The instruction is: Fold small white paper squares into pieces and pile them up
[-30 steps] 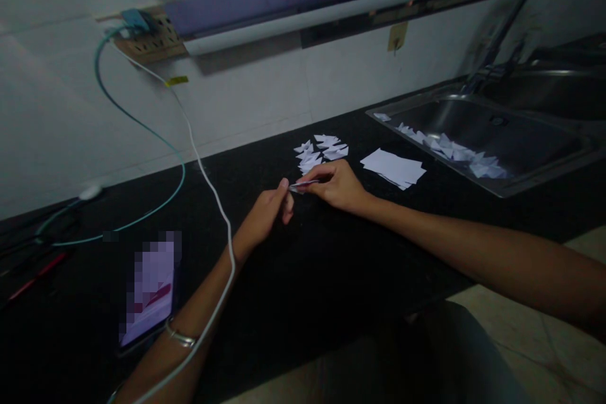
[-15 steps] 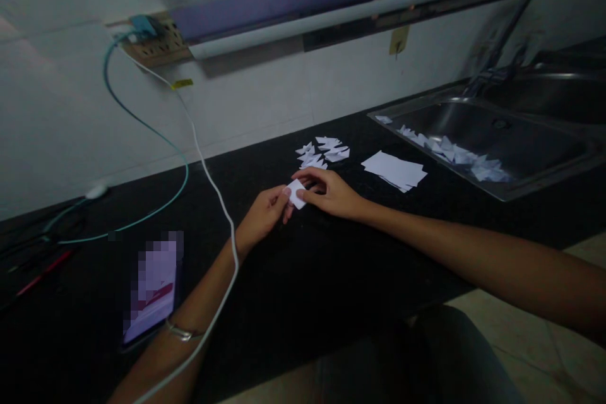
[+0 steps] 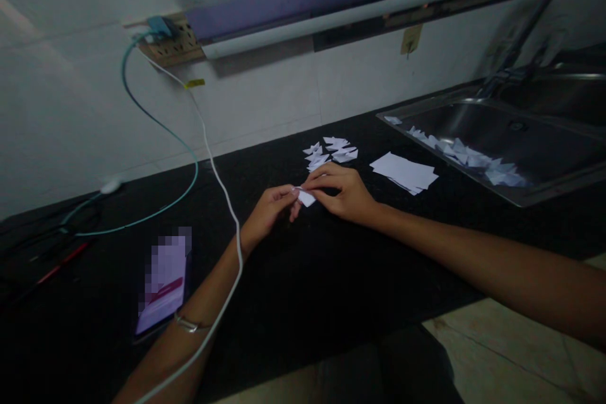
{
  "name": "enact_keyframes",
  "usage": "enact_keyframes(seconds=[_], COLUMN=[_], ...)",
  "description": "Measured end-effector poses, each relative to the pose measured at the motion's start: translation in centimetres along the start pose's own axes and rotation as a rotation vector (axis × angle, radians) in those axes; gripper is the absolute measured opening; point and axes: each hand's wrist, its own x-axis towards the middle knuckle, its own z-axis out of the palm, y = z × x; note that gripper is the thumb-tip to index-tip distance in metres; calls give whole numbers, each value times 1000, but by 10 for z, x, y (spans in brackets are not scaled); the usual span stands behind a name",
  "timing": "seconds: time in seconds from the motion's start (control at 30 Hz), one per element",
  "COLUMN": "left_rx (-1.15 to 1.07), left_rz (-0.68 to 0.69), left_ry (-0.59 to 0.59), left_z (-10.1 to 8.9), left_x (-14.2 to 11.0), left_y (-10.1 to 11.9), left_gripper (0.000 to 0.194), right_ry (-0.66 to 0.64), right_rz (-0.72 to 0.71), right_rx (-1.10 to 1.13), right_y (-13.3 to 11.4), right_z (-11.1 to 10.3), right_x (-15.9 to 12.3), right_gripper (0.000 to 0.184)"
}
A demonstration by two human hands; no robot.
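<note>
A small folded piece of white paper [image 3: 306, 198] is held between both hands above the black counter. My left hand [image 3: 271, 211] pinches its left end between thumb and fingers. On the other side my right hand [image 3: 344, 194] grips the paper's upper right edge with thumb and fingertips, and partly covers it. Just beyond the hands lie several folded paper boats [image 3: 338, 148] in a loose cluster. To their right sits a stack of flat white paper sheets [image 3: 404, 172].
More folded paper pieces [image 3: 468, 156] line the near side of the steel sink [image 3: 516, 125]. A lit phone [image 3: 163, 290] lies left of my forearm, and a white cable [image 3: 233, 208] crosses over that arm. A teal cable [image 3: 161, 129] hangs from the wall socket [image 3: 175, 44].
The paper has turned from a broad, flat face to a narrower, tilted one, with my right fingers closing on its upper edge. The whole view has shifted slightly.
</note>
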Motion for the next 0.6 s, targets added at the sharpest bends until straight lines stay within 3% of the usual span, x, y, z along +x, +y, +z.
enact_keyframes(seconds=[0.2, 0.5, 0.6], left_rx=[28, 296, 285], left_rz=[18, 81, 83], left_ry=[-10, 18, 17], left_z=[-3, -1, 2], left_x=[3, -1, -2], left_y=[-4, -6, -4], left_gripper=[40, 48, 49], right_ry=[-159, -150, -164], right_rz=[-166, -211, -189], right_rx=[-103, -90, -94], right_y=[0, -2, 1], right_z=[-6, -3, -2], right_x=[2, 0, -2], right_gripper=[19, 16, 15])
